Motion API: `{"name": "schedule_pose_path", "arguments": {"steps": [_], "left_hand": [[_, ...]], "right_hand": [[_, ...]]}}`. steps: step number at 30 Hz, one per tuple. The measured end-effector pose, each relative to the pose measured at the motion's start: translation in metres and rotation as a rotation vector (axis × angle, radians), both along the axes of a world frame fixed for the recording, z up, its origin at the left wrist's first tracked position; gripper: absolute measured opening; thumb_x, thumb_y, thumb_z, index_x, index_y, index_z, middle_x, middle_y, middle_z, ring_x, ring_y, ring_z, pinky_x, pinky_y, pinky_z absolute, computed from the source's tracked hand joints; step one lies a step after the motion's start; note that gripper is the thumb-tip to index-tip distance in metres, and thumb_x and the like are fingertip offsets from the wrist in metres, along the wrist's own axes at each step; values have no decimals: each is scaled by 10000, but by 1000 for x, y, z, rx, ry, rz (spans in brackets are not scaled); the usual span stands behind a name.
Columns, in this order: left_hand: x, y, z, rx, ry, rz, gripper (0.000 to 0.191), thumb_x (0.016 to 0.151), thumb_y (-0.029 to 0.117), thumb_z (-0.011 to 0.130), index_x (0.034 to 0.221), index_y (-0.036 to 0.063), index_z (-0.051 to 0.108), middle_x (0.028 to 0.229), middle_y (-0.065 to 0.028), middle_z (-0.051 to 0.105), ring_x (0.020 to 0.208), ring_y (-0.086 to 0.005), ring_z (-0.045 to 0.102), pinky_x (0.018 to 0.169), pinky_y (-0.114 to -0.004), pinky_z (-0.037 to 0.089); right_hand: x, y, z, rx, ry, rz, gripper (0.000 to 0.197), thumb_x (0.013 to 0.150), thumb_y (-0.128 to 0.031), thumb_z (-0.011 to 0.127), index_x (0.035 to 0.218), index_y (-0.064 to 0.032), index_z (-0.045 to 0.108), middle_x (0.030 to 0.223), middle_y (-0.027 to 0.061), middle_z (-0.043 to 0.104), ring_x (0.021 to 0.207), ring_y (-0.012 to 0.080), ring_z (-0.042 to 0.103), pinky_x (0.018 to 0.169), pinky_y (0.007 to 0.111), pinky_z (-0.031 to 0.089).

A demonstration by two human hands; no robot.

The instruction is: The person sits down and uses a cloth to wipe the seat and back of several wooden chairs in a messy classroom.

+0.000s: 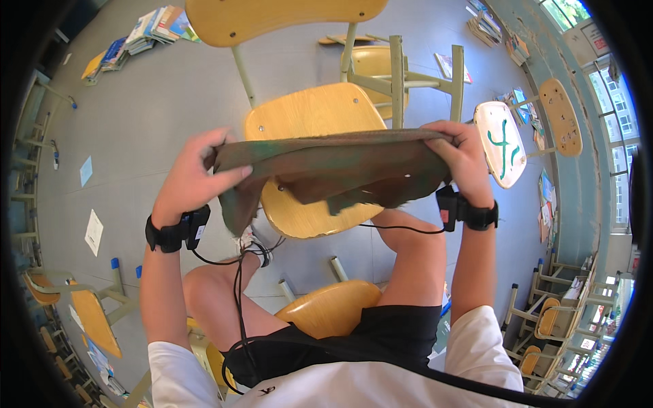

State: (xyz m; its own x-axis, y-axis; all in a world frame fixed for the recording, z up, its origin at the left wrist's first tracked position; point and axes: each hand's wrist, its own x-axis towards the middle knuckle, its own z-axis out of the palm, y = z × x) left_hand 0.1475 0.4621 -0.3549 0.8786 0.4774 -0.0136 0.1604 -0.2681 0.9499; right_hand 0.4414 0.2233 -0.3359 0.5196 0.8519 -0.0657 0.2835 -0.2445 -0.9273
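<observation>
A ragged brown and green cloth (352, 166) is stretched sideways between my two hands. My left hand (196, 171) grips its left end, the thumb lying over the front. My right hand (456, 158) pinches the upper right corner between thumb and fingers. The lower edge of the cloth hangs uneven and frayed, with a longer flap at the left. Behind and below it is the wooden seat (311, 109) of a chair that faces me; the cloth hides the seat's middle. Each wrist wears a black strap with a small cabled box.
Past the chair lies an overturned chair (398, 81) with its legs up. A white-topped seat (501, 143) with a green painted mark stands at the right. Book piles (148, 33) rest on the floor. Black cables (237, 290) hang by my left knee. Stacked chairs (548, 306) line the right side.
</observation>
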Motion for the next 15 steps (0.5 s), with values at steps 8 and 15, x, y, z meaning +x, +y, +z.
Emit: {"name": "schedule_pose_path", "arguments": {"steps": [8, 15], "left_hand": [[54, -42, -60, -253, 106, 439, 188, 934, 188, 607, 937, 10, 670, 802, 9, 631, 728, -71, 549, 646, -253, 469], [49, -91, -115, -215, 378, -51, 263, 888, 158, 535, 1073, -7, 623, 968, -142, 645, 922, -303, 628, 820, -370, 507]], "right_hand": [[-30, 26, -33, 72, -47, -114, 138, 862, -121, 606, 922, -5, 651, 744, 71, 645, 684, 128, 599, 622, 291, 497], [-100, 12, -144, -54, -397, 189, 507, 817, -312, 730, 1226, -56, 575, 1233, 310, 469, 1190, 442, 446, 988, 435, 413]]}}
